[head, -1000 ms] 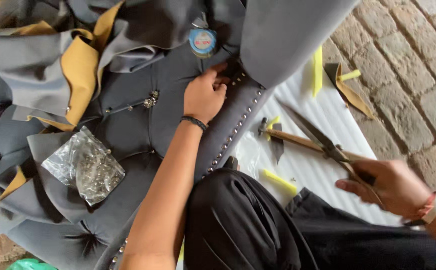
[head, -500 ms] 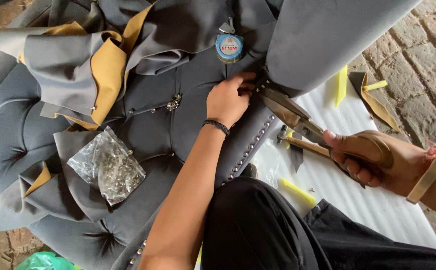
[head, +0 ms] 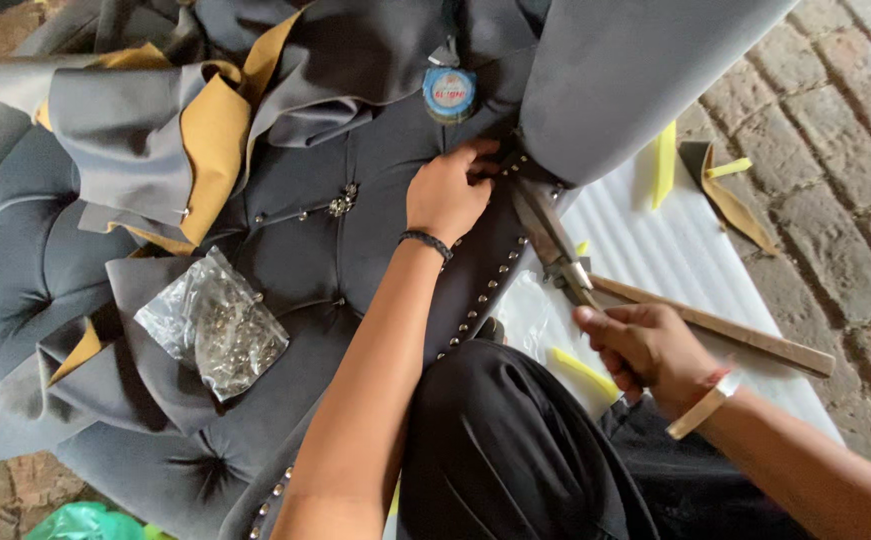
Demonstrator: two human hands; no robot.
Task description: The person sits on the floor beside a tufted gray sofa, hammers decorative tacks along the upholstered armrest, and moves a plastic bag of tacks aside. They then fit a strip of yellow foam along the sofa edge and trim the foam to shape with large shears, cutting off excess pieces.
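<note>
a person's left hand (head: 447,192) pinches grey fabric at the studded edge of a tufted sofa (head: 285,240) as the right hand (head: 645,350), fist closed on scissors (head: 547,235), has swung the blades in from the white sheet (head: 655,250) to the pinched spot, apparently to trim.

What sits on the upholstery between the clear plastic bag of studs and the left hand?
In the head view, between the plastic bag and the left hand lies grey tufted upholstery with a small metal button cluster; nothing else.
</note>
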